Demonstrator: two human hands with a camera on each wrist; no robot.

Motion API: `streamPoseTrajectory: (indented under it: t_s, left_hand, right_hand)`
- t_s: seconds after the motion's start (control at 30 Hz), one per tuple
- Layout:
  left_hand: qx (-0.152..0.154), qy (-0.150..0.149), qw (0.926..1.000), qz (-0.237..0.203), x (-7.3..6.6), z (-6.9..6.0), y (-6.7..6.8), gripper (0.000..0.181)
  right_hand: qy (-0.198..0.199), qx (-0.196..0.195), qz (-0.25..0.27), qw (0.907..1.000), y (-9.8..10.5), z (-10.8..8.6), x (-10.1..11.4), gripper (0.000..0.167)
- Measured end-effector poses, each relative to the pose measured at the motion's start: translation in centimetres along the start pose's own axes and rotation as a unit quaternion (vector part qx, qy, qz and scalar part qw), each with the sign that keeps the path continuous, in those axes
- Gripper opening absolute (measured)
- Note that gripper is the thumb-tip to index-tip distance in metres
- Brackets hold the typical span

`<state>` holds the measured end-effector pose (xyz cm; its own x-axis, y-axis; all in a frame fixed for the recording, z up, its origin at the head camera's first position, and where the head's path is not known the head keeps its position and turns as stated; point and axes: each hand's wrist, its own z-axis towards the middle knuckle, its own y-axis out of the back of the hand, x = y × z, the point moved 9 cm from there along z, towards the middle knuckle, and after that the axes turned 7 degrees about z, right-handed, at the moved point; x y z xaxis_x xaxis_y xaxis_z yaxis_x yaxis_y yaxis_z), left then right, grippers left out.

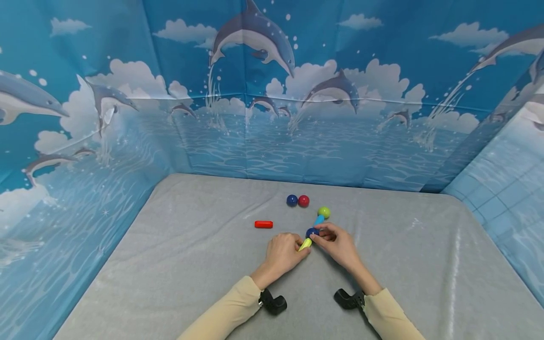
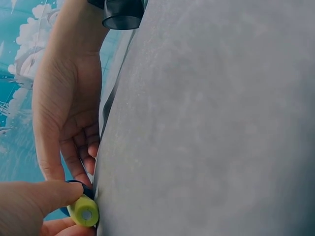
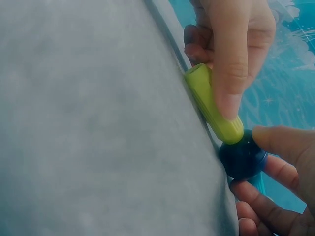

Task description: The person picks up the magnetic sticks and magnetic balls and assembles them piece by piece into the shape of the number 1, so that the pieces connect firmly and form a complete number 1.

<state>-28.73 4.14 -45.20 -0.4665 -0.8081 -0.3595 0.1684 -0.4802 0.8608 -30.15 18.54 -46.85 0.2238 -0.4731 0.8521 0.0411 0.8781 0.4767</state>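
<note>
My left hand (image 1: 284, 251) pinches a yellow-green rod (image 3: 212, 103) between thumb and fingers. The rod's far end touches a dark blue ball (image 3: 242, 156), which my right hand (image 1: 338, 245) holds by its sides with thumb and fingertips. Beyond that ball, a light blue rod (image 1: 319, 220) runs up to a green ball (image 1: 324, 212), so the pieces form one line on the table. In the left wrist view the near end of the yellow-green rod (image 2: 84, 212) faces the camera, with a pale grey disc at its centre.
A second dark blue ball (image 1: 292, 200) and a red ball (image 1: 303, 201) lie side by side farther back. Left of them is a red rod (image 1: 263, 224). Grey cloth covers the table (image 1: 191, 245), and dolphin-printed curtains (image 1: 272, 137) stand around its back and sides.
</note>
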Motion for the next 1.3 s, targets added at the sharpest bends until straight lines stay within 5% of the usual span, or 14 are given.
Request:
streamPoseTrajectory:
  t_s: [1.3]
  left_hand:
    - [0.013, 0.003, 0.9999, -0.005, 0.18, 0.31, -0.37, 0.019]
  right_hand:
    - [-0.003, -0.004, -0.003, 1.0000, -0.15, 0.17, -0.33, 0.027]
